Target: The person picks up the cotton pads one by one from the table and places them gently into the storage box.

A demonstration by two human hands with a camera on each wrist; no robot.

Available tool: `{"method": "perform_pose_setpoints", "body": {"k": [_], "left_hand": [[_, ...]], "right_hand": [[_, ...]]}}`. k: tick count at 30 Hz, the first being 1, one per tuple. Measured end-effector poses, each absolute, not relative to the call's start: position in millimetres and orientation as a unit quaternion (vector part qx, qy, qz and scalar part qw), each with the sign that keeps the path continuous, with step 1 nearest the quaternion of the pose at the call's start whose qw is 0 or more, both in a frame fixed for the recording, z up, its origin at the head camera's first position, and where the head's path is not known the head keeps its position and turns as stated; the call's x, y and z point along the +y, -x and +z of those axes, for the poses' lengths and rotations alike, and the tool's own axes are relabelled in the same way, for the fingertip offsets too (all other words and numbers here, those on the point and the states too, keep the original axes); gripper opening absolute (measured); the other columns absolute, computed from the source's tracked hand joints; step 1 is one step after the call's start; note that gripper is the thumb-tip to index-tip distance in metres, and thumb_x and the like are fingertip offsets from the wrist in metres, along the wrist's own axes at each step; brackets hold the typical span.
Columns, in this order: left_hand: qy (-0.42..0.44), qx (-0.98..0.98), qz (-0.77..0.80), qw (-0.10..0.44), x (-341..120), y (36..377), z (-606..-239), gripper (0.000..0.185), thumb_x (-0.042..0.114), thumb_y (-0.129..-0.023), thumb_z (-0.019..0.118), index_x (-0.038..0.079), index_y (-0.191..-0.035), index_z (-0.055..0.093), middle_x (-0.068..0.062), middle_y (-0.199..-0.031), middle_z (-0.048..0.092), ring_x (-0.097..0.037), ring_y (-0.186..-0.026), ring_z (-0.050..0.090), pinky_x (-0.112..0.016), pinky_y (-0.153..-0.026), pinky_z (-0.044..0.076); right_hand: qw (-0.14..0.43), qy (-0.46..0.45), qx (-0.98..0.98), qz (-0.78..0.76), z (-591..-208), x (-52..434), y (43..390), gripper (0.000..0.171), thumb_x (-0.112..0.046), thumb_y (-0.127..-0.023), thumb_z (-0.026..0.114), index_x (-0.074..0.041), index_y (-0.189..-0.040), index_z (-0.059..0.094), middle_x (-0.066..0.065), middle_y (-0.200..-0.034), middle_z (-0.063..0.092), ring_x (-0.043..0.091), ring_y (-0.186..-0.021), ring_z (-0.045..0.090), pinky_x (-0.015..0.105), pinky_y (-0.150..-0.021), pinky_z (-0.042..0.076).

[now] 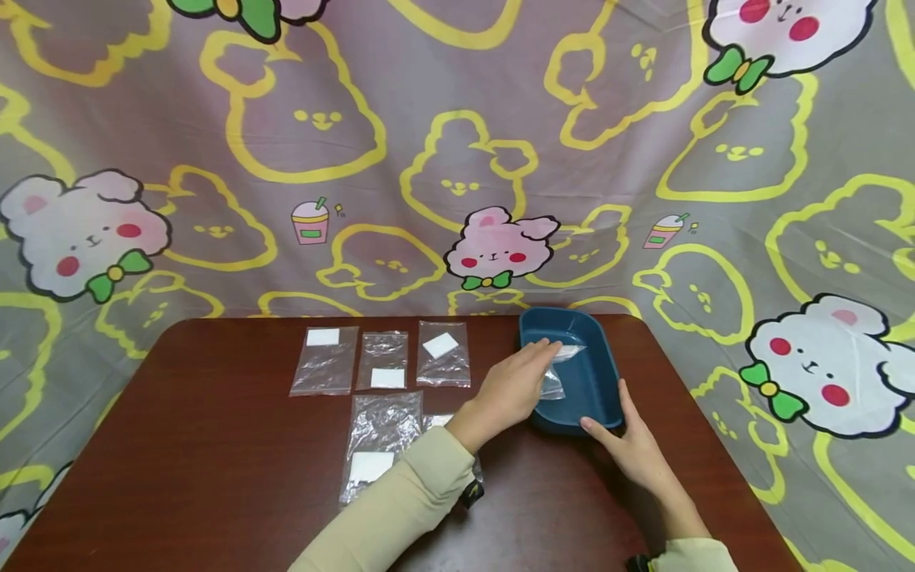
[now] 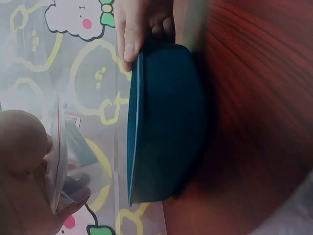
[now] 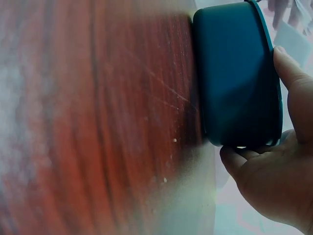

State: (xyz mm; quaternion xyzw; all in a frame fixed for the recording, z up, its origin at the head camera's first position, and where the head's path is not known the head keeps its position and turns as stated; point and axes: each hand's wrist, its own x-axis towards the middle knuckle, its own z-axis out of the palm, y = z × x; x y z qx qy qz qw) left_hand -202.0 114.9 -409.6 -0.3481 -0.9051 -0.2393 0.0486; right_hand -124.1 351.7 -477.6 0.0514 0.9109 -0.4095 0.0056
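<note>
Over the blue plastic tray point(image 1: 582, 393), my left hand point(image 1: 511, 388) pinches a clear zip bag point(image 1: 554, 386). The bag's red seal line shows in the left wrist view, where the bag point(image 2: 80, 164) stands between thumb and fingers, above the tray's rim. My right hand point(image 1: 638, 449) grips the near right corner of the tray, thumb at the rim and fingers round the outer side. In the right wrist view, the same hand point(image 3: 274, 181) holds the tray's dark blue wall point(image 3: 237, 73). Part of the bag is hidden behind the left hand.
Left of the tray, clear zip bags with white slips lie flat: one at the back left point(image 1: 323, 365), another bag point(image 1: 384, 361) beside it, and a third bag point(image 1: 445, 357). A larger bag point(image 1: 386, 421) lies nearer; my left forearm partly covers another bag. Patterned cloth point(image 1: 486, 175) encloses the brown table.
</note>
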Motion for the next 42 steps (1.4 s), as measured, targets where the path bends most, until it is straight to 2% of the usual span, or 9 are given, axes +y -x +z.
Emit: {"method": "perform_pose_setpoints", "body": {"k": [11,17,23,30,42], "left_hand": [[0.369,-0.911,-0.180,0.045,151.3,209.6,-406.3,0.050,0.020,-0.105,0.053,0.017,-0.154,0.042,-0.005,-0.155,0.045,-0.021,-0.139,0.046,-0.035,-0.108,0.043],[0.361,-0.918,-0.162,0.037,161.6,211.6,-411.6,0.048,0.019,-0.106,0.050,0.017,-0.154,0.043,-0.005,-0.154,0.046,-0.021,-0.138,0.047,-0.034,-0.109,0.042],[0.356,-0.922,-0.146,0.040,169.9,213.6,-415.6,0.047,0.018,-0.107,0.047,0.018,-0.154,0.043,-0.004,-0.153,0.047,-0.021,-0.137,0.048,-0.034,-0.111,0.040],[0.353,-0.926,-0.128,0.044,176.7,212.6,-418.0,0.050,0.022,-0.105,0.055,0.018,-0.153,0.045,-0.003,-0.152,0.048,-0.019,-0.137,0.048,-0.032,-0.111,0.039],[0.351,-0.928,-0.118,0.040,179.9,211.9,-427.5,0.049,0.023,-0.104,0.056,0.019,-0.152,0.045,-0.001,-0.151,0.050,-0.018,-0.136,0.048,-0.032,-0.113,0.037]], "right_hand": [[0.005,-0.055,0.907,-0.417,-475.9,351.6,123.0,0.110,-0.046,-0.094,0.069,-0.015,-0.160,-0.013,0.027,-0.164,0.005,0.050,-0.146,0.017,0.068,-0.112,0.022],[-0.001,-0.047,0.905,-0.423,-479.1,349.4,123.9,0.108,-0.045,-0.094,0.069,-0.014,-0.161,-0.010,0.027,-0.164,0.006,0.049,-0.147,0.017,0.067,-0.113,0.021],[-0.006,-0.043,0.903,-0.427,-479.2,350.3,124.2,0.108,-0.044,-0.094,0.070,-0.013,-0.161,-0.010,0.027,-0.164,0.006,0.049,-0.147,0.017,0.067,-0.113,0.021],[0.000,-0.051,0.906,-0.421,-480.1,351.6,123.3,0.108,-0.046,-0.094,0.068,-0.014,-0.161,-0.011,0.026,-0.165,0.006,0.050,-0.146,0.019,0.068,-0.112,0.023],[-0.003,-0.050,0.906,-0.421,-480.9,352.7,123.4,0.107,-0.044,-0.095,0.069,-0.012,-0.161,-0.009,0.026,-0.165,0.006,0.049,-0.147,0.017,0.068,-0.113,0.021]]}}
